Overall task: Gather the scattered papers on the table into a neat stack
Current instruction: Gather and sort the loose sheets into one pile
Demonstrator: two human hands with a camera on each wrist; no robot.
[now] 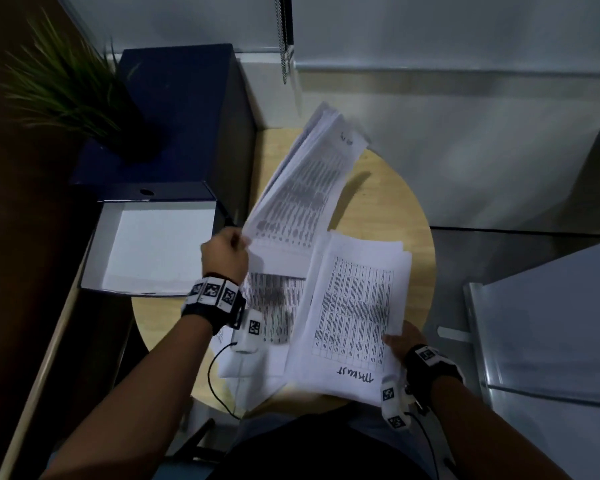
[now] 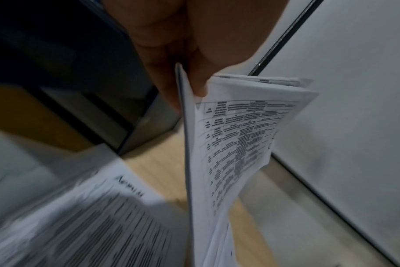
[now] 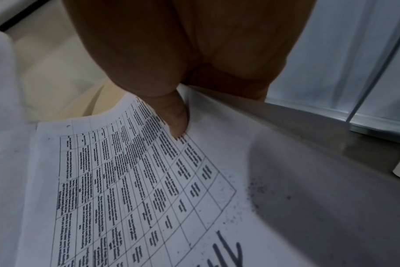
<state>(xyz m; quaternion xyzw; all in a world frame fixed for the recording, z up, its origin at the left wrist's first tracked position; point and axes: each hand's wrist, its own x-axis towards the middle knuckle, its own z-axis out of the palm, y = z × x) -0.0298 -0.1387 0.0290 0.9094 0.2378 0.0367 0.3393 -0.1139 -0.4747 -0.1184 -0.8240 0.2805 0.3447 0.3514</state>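
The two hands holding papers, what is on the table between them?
Head view: between the left hand and the right hand lies a printed sheet flat on the round table, partly under the right hand's bundle.

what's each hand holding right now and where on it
Left hand grips a lifted sheaf of papers by its near left corner. Right hand pinches a second sheaf at its near right edge, thumb on top.
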